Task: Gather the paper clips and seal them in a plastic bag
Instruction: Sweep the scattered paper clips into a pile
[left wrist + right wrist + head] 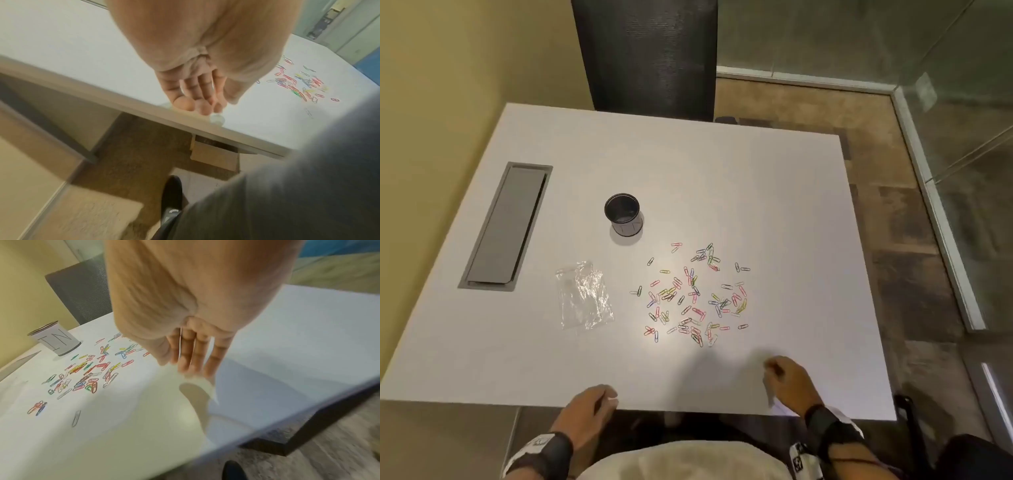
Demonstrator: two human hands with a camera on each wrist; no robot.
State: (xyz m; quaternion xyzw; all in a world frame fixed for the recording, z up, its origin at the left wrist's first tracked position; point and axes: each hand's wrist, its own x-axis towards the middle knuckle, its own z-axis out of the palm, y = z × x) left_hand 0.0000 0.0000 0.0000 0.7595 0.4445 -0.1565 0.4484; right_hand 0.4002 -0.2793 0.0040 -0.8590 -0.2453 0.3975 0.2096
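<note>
Head view: a white table (774,205) is seen from above, with coloured paper clips (693,296) scattered loosely over its centre. A crumpled clear plastic bag (583,299) lies flat at about 9 o'clock from the clips, near them but not touching. A black cup (624,219) stands upright at 11 o'clock from the clips, and a grey hatch (505,226) is set into the tabletop further out at 9 o'clock. A dark chair back (647,58) is placed beyond the far edge at 12 o'clock.

The left hand (589,407) is held at the near table edge, at 7 o'clock from the clips; in the left wrist view its fingers (202,91) are loosely extended, close together, with nothing gripped. The right hand (787,380) is held over the table at 5 o'clock from the clips, well apart from them; in the right wrist view its fingers (195,352) are straight and side by side, pointed down at the surface, and nothing is pinched. Whether the fingertips touch the table cannot be told through the blur. A label marked "IN" is seen on the cup in the right wrist view.
</note>
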